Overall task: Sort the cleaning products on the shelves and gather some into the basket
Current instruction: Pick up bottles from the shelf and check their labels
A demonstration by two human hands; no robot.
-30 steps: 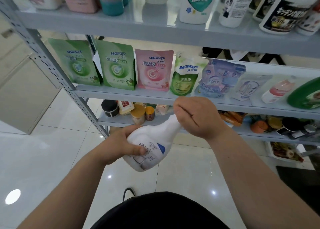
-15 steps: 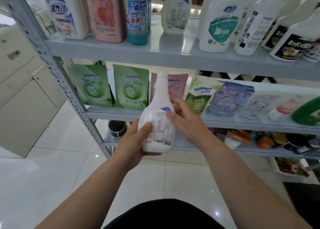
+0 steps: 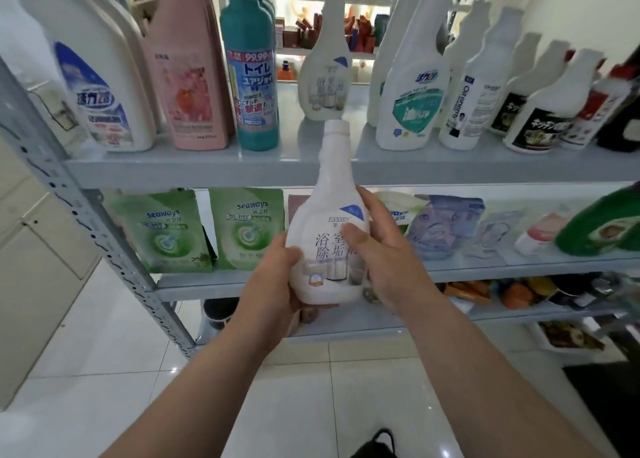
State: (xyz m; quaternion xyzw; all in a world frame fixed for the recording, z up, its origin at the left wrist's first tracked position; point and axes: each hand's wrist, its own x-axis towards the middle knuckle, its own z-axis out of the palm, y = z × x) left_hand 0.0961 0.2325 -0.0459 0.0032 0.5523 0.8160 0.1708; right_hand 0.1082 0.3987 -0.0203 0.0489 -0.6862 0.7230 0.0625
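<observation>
Both hands cradle the white bathroom-cleaner bottle (image 3: 325, 246) upright before the shelves: left hand (image 3: 273, 277) wraps its base, right hand (image 3: 377, 253) steadies its side, probably for shelving beside its twin bottle (image 3: 325, 73).

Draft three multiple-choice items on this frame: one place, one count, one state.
1. Where does the teal bottle stand?
A. On the upper shelf, right of the pink bottle
B. On the middle shelf
C. On the floor

2. How many green seaways pouches stand left of the white bottle?
A. One
B. Two
C. Four

3. How is the white bottle held?
A. By one hand alone
B. By both hands, upright
C. Not held, lying on a shelf

Answers:
1 A: it stands beside the pink bottle on the upper shelf.
2 B: two green pouches stand side by side.
3 B: the left hand and right hand both grip it, neck up.
</observation>
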